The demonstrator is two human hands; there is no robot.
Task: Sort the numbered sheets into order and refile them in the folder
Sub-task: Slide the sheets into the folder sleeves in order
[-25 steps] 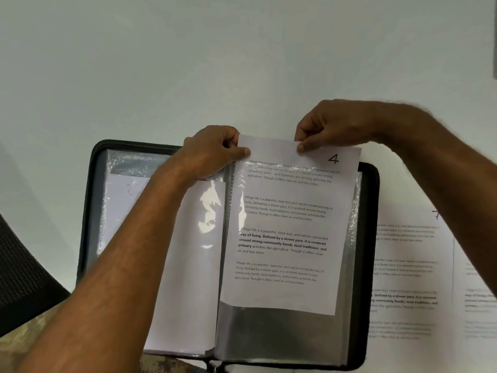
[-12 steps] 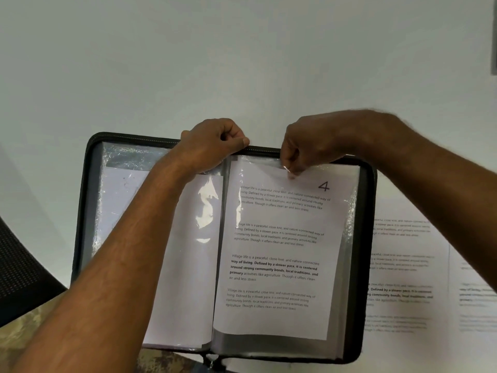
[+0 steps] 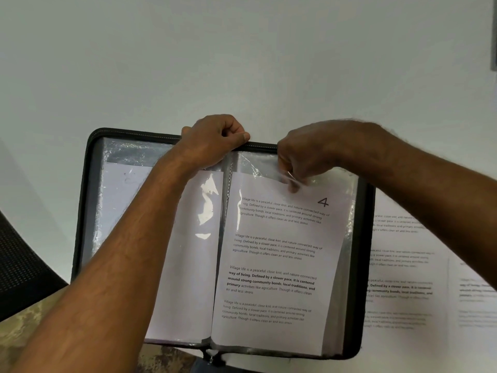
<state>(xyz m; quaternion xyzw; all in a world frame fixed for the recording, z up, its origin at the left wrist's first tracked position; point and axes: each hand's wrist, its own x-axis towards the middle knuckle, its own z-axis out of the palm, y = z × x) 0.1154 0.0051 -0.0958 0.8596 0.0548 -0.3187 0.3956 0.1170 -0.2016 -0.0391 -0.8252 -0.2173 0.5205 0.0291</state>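
Note:
A black zip folder (image 3: 88, 200) lies open on the white table, with clear plastic sleeves on both sides. The sheet numbered 4 (image 3: 277, 259) sits almost fully inside the right-hand sleeve (image 3: 347, 238), slightly tilted. My right hand (image 3: 304, 160) pinches the sheet's top edge just inside the sleeve's opening. My left hand (image 3: 215, 141) grips the sleeve's top near the spine, at the folder's upper rim. A filed sheet (image 3: 185, 278) shows in the left-hand sleeve, its number hidden by my arm.
Several loose printed sheets (image 3: 403, 278) lie on the table right of the folder, partly under my right forearm. A dark mesh chair (image 3: 21, 265) stands at the left edge. The table's front edge runs just below the folder.
Sheet 4 has slid down into the right-hand sleeve, from sticking out above the folder to nearly fully in. My right hand followed it down; my left hand kept its grip.

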